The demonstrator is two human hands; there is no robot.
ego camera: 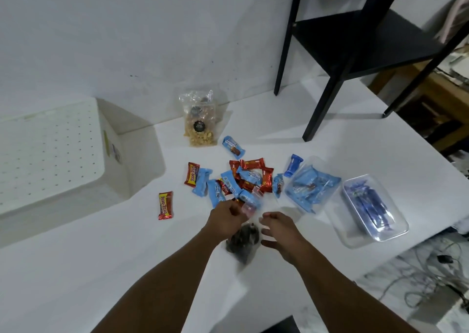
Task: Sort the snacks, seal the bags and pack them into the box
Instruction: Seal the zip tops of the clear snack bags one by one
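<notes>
Head camera: two bare forearms reach out over the white counter [127,269], and the hands meet just short of the snack pile.
Left hand [227,214]: fingers are curled and pinch the top edge of a clear bag of dark snacks [243,241].
Right hand [280,233]: fingers are loosely curled at the bag's other side; blur hides whether it grips the film or only touches it.
Bag in hand: it hangs between the hands just above the counter, with its mouth up by the fingers and its contents slumped low.
Handling: it is probably light, with thin slippery film and a shifting load. A hold is best taken at the two top corners along the seal strip, not on the belly.
Snack pile [241,180]: red and light-blue wrapped bars overlap just beyond the hands. They look small, light and crinkly, so each lifts by its middle or by a crimped end.
Beng-beng bar [165,205]: it lies alone, left of the pile.
Bag of light-blue bars [311,162]: it sits right of the pile, and its mouth is hard to read.
Clear tub [403,227]: it holds dark-blue packs at the counter's right edge.
White box [50,150]: it stands far left with a perforated top, apart from the snacks.
Bag of nuts [200,127]: it leans upright against the wall and looks denser than the bars.
Black shelf unit [355,41]: it stands at the far right.
</notes>
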